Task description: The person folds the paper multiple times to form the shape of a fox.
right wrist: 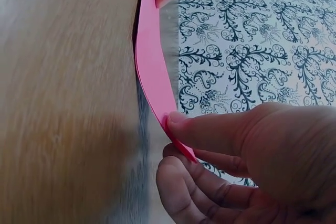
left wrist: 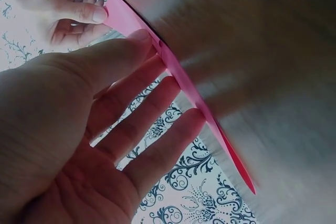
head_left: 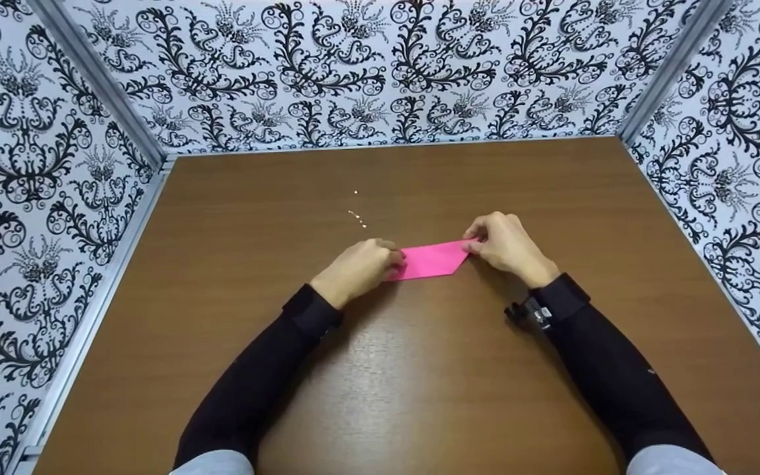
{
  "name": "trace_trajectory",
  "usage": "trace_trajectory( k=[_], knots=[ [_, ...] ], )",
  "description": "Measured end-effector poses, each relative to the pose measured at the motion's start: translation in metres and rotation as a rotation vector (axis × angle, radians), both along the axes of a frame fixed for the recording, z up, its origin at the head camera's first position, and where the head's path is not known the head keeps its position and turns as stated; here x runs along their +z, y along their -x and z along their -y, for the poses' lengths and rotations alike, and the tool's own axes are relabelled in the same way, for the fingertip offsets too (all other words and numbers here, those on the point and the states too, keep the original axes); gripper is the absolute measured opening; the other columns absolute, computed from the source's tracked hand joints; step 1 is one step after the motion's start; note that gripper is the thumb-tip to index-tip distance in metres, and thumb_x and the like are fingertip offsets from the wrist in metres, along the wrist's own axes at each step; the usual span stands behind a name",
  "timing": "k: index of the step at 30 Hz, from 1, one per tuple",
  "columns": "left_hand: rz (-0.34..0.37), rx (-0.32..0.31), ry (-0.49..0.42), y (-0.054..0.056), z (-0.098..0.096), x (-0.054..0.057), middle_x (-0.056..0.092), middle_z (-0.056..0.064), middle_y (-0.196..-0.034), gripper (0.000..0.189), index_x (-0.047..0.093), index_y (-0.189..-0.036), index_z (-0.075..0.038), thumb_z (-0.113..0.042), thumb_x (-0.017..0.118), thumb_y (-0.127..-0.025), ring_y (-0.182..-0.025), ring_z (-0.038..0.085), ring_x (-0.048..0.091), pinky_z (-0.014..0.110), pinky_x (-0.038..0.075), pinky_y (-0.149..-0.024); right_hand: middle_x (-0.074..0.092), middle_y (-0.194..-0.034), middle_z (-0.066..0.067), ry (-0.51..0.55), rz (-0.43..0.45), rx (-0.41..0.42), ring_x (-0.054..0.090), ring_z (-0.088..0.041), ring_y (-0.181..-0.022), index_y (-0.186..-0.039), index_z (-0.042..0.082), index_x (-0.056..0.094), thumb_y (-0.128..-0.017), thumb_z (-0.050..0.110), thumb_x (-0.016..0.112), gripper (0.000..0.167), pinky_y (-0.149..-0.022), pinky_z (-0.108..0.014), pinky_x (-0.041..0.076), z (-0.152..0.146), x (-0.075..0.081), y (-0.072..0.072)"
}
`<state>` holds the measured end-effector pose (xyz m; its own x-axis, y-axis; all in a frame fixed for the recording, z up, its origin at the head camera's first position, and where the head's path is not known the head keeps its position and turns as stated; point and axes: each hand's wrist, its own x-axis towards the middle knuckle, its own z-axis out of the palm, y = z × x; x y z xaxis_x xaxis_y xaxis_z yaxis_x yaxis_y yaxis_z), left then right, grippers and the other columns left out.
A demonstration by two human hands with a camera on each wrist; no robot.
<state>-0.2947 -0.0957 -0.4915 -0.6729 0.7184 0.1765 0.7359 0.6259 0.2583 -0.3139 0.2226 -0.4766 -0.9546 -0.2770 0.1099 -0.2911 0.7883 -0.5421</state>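
Note:
A flat strip of folded pink paper (head_left: pixel 429 260) with a slanted right end lies across the middle of the wooden table. The left hand (head_left: pixel 361 265) covers its left part; in the left wrist view the thumb and long, fairly straight fingers (left wrist: pixel 176 124) touch one side of the strip with their tips. At the other end the right hand (head_left: pixel 505 244) pinches the corner between thumb (right wrist: pixel 181 124) and forefinger. That end bends up slightly in the right wrist view, and a gap shows between the layers at the opposite end in the left wrist view.
The brown table (head_left: pixel 419 382) has patterned black-and-white walls (head_left: pixel 367 72) at its back and sides, joined by metal posts (head_left: pixel 99 82). Small bright specks (head_left: pixel 357 218) show on the tabletop beyond the left hand. Dark sleeves cover both forearms, with bands at the wrists.

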Motion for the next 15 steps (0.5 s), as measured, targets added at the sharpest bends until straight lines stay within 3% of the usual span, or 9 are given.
trace_trajectory(
  k=[15],
  knots=[
    [-0.020,-0.016,-0.002,-0.002,-0.002,0.000,0.088,0.012,-0.125,0.011,0.088,-0.111,-0.006,-0.015,0.084,-0.108,-0.116,0.032,0.086,0.047,0.071,-0.102,0.087,-0.096,-0.011,0.036,-0.080,0.041,0.081,-0.027,-0.088,-0.105,0.008,0.089,-0.104,0.011,0.087,0.004,-0.082,-0.036,0.062,0.008,0.013,-0.017]
  ],
)
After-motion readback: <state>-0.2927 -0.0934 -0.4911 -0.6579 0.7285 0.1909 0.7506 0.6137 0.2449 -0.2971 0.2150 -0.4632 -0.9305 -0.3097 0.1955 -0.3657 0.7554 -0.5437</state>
